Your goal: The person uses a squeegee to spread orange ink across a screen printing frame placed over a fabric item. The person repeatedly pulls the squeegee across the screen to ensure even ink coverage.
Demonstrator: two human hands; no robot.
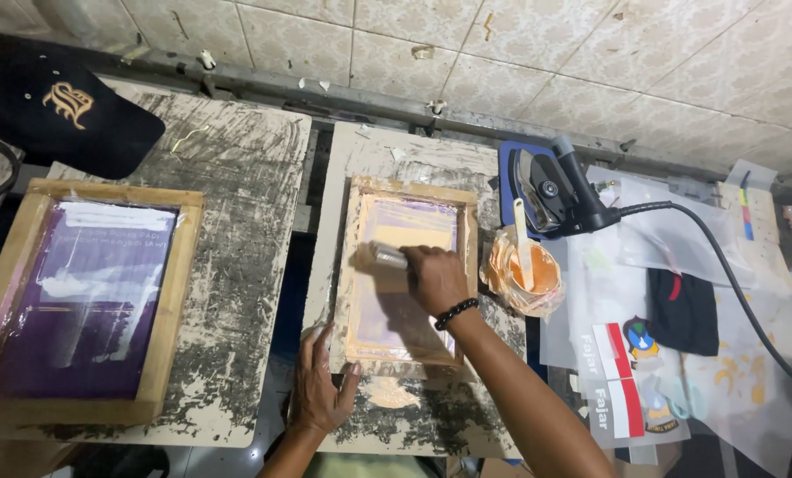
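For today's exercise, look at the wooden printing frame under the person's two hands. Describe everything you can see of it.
The wooden printing frame is a pale rectangle smeared with orange ink, its mesh tinted purple. It lies flat on a worn, paint-scraped board. The left hand presses its near left corner. The right hand holds a squeegee on the mesh. A cup of orange ink stands to its right.

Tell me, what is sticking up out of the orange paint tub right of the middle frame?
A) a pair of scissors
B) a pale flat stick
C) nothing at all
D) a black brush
B: a pale flat stick stands tilted in the orange paint tub, just right of the middle wooden frame, where the right hand presses a squeegee.
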